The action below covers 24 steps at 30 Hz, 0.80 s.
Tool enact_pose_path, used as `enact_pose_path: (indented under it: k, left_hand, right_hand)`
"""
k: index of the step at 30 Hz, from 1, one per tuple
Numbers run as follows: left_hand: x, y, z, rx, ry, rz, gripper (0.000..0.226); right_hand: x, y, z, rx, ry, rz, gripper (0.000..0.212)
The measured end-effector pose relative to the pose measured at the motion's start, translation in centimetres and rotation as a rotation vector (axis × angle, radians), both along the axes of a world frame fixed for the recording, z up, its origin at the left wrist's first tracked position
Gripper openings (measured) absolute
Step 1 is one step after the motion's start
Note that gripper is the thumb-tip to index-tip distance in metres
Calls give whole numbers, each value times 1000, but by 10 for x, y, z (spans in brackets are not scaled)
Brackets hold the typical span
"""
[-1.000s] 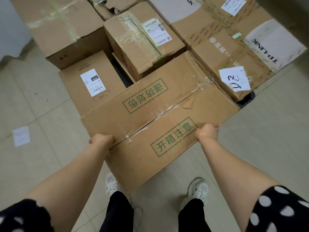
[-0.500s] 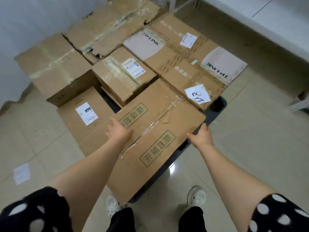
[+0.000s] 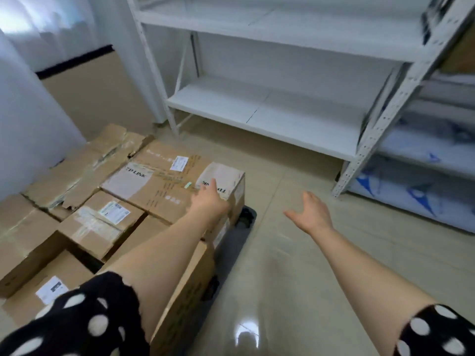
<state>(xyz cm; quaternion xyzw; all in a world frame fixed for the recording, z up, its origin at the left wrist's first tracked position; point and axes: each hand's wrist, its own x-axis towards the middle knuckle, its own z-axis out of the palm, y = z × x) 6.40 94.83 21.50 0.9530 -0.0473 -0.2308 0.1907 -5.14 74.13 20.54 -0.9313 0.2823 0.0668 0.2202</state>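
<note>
A long cardboard box with white TP-LINK panels (image 3: 164,181) lies on a pile of boxes at centre left. My left hand (image 3: 209,201) stretches over its near right corner with fingers straight, holding nothing. My right hand (image 3: 309,213) hovers open above the tiled floor to the right of the pile. The brown box with green print (image 3: 185,294) lies under my left forearm, on a dark cart (image 3: 244,219), and neither hand touches it.
Several more taped cardboard boxes (image 3: 100,224) crowd the floor at left, some torn (image 3: 84,165). A white metal shelf rack (image 3: 270,109) stands ahead, and a second rack (image 3: 421,160) with blue-printed sheets at right. Glossy beige tiles (image 3: 295,278) lie between.
Both hands have let go of the green-printed box and reached forward, open. My view has swung up and right, bringing the shelf racks into sight.
</note>
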Motion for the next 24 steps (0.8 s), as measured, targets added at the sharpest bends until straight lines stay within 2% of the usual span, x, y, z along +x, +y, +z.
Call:
enact_pose_path:
  k: [7, 14, 21, 24]
  left_hand:
    - [-50, -215, 68, 61, -146, -454, 85]
    - [-118, -391, 112, 58, -361, -893, 79]
    - [-149, -559, 140, 49, -447, -1164, 74]
    - [-165, -636, 148, 24, -445, -1279, 72]
  right_hand:
    - [-92, -147, 71, -86, -85, -243, 75]
    - [-169, -274, 104, -143, -114, -500, 77]
    - [-205, -415, 116, -189, -90, -658, 72]
    - [-221, -477, 123, -150, -81, -737, 68]
